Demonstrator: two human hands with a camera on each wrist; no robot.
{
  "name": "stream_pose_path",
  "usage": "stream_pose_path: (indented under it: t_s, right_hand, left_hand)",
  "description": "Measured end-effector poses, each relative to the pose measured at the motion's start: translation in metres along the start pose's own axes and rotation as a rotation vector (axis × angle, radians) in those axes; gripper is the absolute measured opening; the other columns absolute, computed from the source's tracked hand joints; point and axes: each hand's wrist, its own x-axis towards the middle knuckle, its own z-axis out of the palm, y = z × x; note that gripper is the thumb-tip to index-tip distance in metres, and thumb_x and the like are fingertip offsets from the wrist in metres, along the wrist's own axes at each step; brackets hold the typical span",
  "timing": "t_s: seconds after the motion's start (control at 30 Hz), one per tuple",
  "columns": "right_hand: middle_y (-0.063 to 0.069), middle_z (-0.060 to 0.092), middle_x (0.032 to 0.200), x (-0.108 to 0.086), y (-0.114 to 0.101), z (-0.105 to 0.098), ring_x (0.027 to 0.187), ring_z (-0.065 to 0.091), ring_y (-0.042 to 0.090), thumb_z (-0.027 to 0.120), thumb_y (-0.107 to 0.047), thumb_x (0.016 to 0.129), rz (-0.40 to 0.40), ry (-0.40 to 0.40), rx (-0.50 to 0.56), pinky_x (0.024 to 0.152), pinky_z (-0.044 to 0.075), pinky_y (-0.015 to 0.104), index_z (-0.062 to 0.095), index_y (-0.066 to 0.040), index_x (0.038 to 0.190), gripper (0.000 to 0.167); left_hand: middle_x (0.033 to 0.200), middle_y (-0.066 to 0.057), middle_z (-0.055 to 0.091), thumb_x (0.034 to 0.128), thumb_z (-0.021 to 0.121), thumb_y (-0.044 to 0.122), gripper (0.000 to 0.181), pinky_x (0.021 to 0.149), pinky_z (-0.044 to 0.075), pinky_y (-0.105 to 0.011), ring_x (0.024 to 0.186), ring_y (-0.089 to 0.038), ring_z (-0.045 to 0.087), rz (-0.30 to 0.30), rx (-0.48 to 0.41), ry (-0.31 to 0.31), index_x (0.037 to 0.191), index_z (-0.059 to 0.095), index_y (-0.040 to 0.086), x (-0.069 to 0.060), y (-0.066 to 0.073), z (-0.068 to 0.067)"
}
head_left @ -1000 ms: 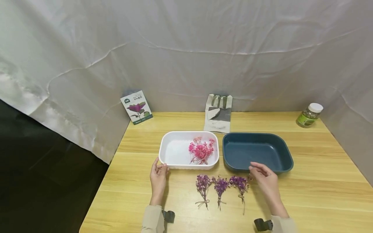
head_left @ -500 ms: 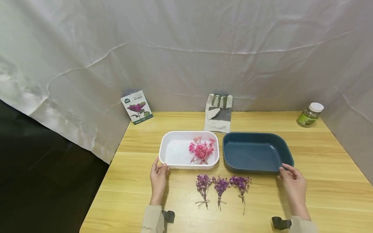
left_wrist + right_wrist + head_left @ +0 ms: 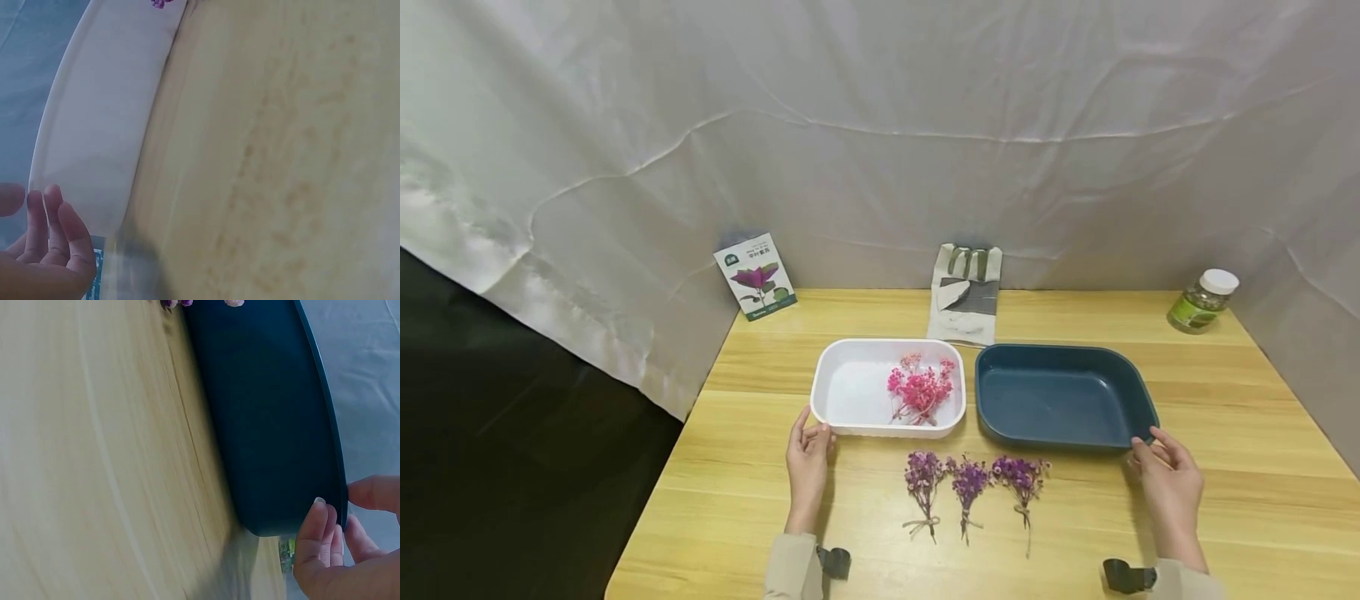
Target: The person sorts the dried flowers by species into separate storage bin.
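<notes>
My left hand (image 3: 807, 467) grips the front left corner of a white plastic tray (image 3: 850, 430). Its fingers (image 3: 76, 231) lie against the tray's outer wall in the left wrist view. Pink dried flowers (image 3: 921, 390) lie in the right half of that tray. At the front right corner of a dark blue tray (image 3: 1052, 400), my right hand (image 3: 1172, 487) pinches the rim; in the right wrist view the thumb and fingers (image 3: 310, 534) are on either side of it. The blue tray holds nothing. Below the trays lie three tied purple dried-flower bunches (image 3: 970, 482).
A flower-pictured packet (image 3: 754, 277) leans at the back left against a grey cloth wall (image 3: 865, 192). Behind the trays, a work glove (image 3: 964, 292) rests partly against the cloth. A white-lidded jar (image 3: 1201, 302) stands back right on the wooden table (image 3: 722, 517).
My right hand has moved right, from the purple bunches near the blue tray's front edge to that tray's front right corner, and now pinches it. The left hand stays at the white tray.
</notes>
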Motion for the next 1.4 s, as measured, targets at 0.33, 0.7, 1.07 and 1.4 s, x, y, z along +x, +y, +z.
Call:
stream_pose_path:
  t_s: [0.33, 0.7, 1.07, 1.4]
  right_hand:
    - [-0.013, 0.05, 0.092, 0.0, 0.002, 0.0, 0.069, 0.059, -0.007, 0.063, -0.012, 0.093, 0.008, 0.004, 0.033, 0.067, 0.054, 0.005, 0.052, -0.018, 0.136, 0.045]
    - [-0.014, 0.051, 0.092, -0.001, 0.002, -0.002, 0.066, 0.06, -0.005, 0.065, -0.018, 0.092, 0.02, 0.011, 0.012, 0.062, 0.053, 0.007, 0.051, -0.018, 0.139, 0.049]
    - [-0.013, 0.051, 0.089, -0.002, 0.002, 0.001, 0.064, 0.059, -0.005, 0.065, -0.017, 0.093, 0.009, 0.026, 0.014, 0.059, 0.052, 0.008, 0.051, -0.017, 0.139, 0.048]
    - [-0.013, 0.05, 0.093, -0.001, 0.003, 0.001, 0.065, 0.058, -0.004, 0.065, -0.02, 0.093, 0.01, 0.015, -0.005, 0.059, 0.052, 0.008, 0.05, -0.018, 0.14, 0.049]
  left_hand:
    - [0.095, -0.004, 0.06, 0.0976, 0.056, 0.008, 0.047, 0.076, 0.056, -0.014, 0.078, -0.001, 0.059, -0.018, 0.015, -0.011, 0.142, 0.042, -0.001, -0.021, -0.002, 0.004]
    - [0.092, 0.0, 0.058, 0.0945, 0.058, 0.005, 0.046, 0.076, 0.057, -0.015, 0.078, -0.004, 0.061, -0.081, -0.064, -0.12, 0.137, 0.044, -0.006, -0.055, -0.008, 0.021]
    - [0.098, -0.007, 0.06, 0.0916, 0.059, 0.004, 0.041, 0.077, 0.055, -0.013, 0.079, -0.005, 0.058, -0.16, 0.019, -0.253, 0.131, 0.049, -0.006, -0.079, -0.013, 0.032]
    - [0.103, -0.015, 0.064, 0.0883, 0.062, 0.004, 0.031, 0.074, 0.052, -0.013, 0.081, -0.006, 0.059, -0.112, 0.151, -0.354, 0.118, 0.06, -0.004, -0.097, -0.017, 0.044]
